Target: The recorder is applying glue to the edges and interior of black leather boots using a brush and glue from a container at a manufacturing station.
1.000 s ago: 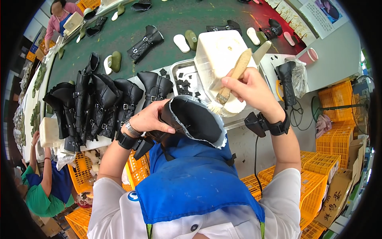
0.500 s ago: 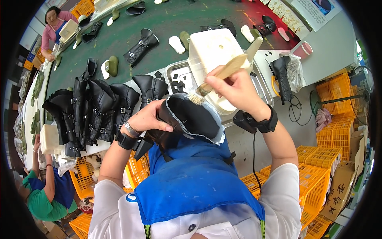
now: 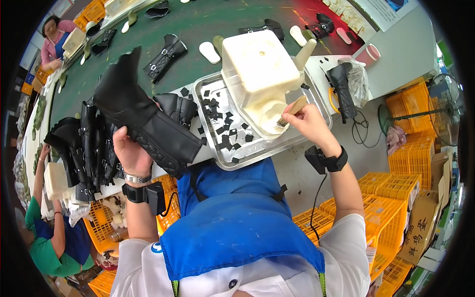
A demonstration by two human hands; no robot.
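Observation:
A black quilted boot upper [image 3: 153, 116] is tilted at my left, one end raised over the green table. My left hand [image 3: 132, 153] grips it from below and behind, and some fingers are hidden by it. Between the fingers of my right hand [image 3: 311, 123] is a paintbrush [image 3: 297, 106] with a pale wooden handle. Its bristles are down in the open mouth of a white translucent glue container [image 3: 262, 57], at the creamy residue there. The container stands in a metal tray [image 3: 198, 94], beside many small black squares [image 3: 230, 131].
More black boots [image 3: 89, 136] stand in a row at the left. Others lie with pale soles [image 3: 210, 52] on the green table [image 3: 118, 52]. Orange crates [image 3: 381, 218] are stacked at the right, near a fan [image 3: 448, 111]. Two co-workers are at the left.
My right hand has taken the paintbrush from the boot's opening down to the container's mouth. My left hand has moved the boot left, turning its fleecy-edged opening out of sight.

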